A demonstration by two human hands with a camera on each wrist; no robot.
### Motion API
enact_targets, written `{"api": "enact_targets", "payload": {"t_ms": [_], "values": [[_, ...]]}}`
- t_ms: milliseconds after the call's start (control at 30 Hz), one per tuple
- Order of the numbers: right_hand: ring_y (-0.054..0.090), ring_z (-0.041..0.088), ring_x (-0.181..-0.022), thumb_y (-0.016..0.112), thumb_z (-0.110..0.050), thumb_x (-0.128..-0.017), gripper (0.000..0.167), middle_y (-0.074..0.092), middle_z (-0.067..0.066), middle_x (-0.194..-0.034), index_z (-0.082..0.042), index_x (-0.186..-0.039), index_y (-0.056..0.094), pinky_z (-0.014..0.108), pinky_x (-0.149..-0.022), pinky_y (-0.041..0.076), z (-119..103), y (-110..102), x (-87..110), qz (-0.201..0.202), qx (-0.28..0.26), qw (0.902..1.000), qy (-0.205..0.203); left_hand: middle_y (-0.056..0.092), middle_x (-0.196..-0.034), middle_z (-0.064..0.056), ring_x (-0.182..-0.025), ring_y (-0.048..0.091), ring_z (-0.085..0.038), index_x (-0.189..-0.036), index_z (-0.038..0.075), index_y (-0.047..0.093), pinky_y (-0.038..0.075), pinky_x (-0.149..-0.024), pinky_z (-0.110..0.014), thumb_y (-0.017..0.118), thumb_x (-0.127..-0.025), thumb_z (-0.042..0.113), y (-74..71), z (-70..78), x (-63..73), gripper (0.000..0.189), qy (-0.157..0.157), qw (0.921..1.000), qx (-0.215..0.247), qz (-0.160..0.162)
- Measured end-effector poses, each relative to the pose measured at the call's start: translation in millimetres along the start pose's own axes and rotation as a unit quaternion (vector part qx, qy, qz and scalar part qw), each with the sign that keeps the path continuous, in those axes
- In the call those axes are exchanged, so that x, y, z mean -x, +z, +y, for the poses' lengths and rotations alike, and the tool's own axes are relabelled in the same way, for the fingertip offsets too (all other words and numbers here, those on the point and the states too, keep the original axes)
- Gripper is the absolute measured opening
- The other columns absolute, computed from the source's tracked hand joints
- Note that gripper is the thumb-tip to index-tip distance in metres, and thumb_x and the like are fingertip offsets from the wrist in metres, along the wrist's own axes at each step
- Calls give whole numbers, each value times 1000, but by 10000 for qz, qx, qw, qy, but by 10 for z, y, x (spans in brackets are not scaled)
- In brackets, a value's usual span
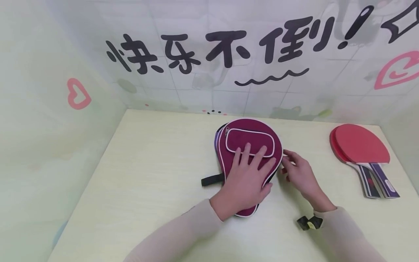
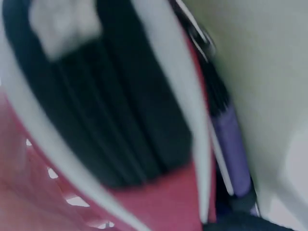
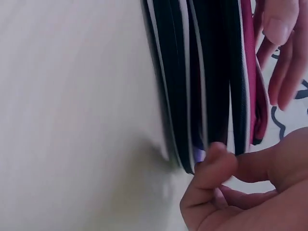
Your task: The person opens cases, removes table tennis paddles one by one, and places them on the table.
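Observation:
A maroon table tennis bat case (image 1: 250,125) with white piping and a small front pocket lies on the table, on top of a second, darker case (image 1: 216,140). My left hand (image 1: 245,182) rests on the maroon case, palm down with the fingers spread. At the case's right edge, my right hand (image 1: 299,173) has its thumb and fingers curled in, pinching the rim. In the right wrist view, the right fingertips (image 3: 216,154) meet at the lower end of the stacked case edges. The left wrist view shows the dark zipper band (image 2: 115,110) close up.
Two red bats (image 1: 363,143) lie overlapped on the table at the right, handles toward me. A black strap (image 1: 212,179) sticks out to the left of the cases. A wall with black lettering (image 1: 227,47) rises behind the table (image 1: 147,163).

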State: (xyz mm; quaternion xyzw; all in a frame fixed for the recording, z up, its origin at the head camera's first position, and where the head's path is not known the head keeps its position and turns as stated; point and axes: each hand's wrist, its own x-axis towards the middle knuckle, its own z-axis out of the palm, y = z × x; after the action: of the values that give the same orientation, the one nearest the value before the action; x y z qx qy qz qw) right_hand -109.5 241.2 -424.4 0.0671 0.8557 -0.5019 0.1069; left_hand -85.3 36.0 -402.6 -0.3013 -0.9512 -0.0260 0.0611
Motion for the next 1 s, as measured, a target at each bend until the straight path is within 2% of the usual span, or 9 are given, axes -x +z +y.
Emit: {"api": "enact_targets", "payload": {"t_ms": [233, 400, 600, 833, 900, 1000], "values": [[56, 2, -69, 44, -24, -108, 49, 63, 9, -103, 3, -149, 45, 22, -58, 48, 63, 140, -34, -41, -305, 9993, 195, 30, -167, -9, -151, 30, -50, -155, 33, 41, 26, -124, -63, 65, -87, 63, 41, 98, 48, 78, -56, 9996, -248, 79], [56, 4, -67, 41, -18, -108, 46, 63, 12, -101, 4, -149, 45, 22, -56, 47, 72, 153, -27, -4, -230, 9997, 105, 32, -166, -10, -152, 27, -50, -154, 32, 43, 26, -124, -63, 70, -84, 58, 84, 108, 58, 79, -3, 9992, -344, 212], [59, 6, -71, 41, -17, -108, 45, 62, 15, -105, 5, -148, 46, 23, -58, 50, 74, 158, -23, 46, -173, 9998, -2, 35, -165, -10, -152, 30, -48, -154, 30, 43, 28, -123, -62, 69, -86, 51, 91, 102, 65, 76, -51, 9988, -298, 397], [53, 6, -66, 44, -16, -107, 43, 63, 17, -98, 6, -143, 51, 24, -54, 48, 53, 143, -14, 307, 138, 9987, -373, 31, -166, -10, -154, 27, -45, -156, 28, 40, 27, -124, -61, 66, -87, 46, -17, 61, 69, 76, -365, 9980, 126, 501], [52, 4, -65, 46, -17, -107, 43, 63, 17, -97, 6, -143, 51, 24, -54, 47, 42, 127, -16, 351, 155, 9983, -442, 30, -167, -10, -154, 27, -44, -156, 27, 39, 27, -124, -61, 66, -87, 44, -81, 35, 78, 76, -406, 9968, 261, 641], [50, 2, -62, 50, -16, -106, 44, 63, 15, -96, 7, -144, 51, 23, -53, 45, 26, 100, -25, 390, 75, 9979, -519, 27, -168, -11, -154, 28, -45, -156, 26, 40, 29, -123, -61, 67, -86, 39, -186, -24, 103, 77, -478, 9918, 430, 1106]]}}
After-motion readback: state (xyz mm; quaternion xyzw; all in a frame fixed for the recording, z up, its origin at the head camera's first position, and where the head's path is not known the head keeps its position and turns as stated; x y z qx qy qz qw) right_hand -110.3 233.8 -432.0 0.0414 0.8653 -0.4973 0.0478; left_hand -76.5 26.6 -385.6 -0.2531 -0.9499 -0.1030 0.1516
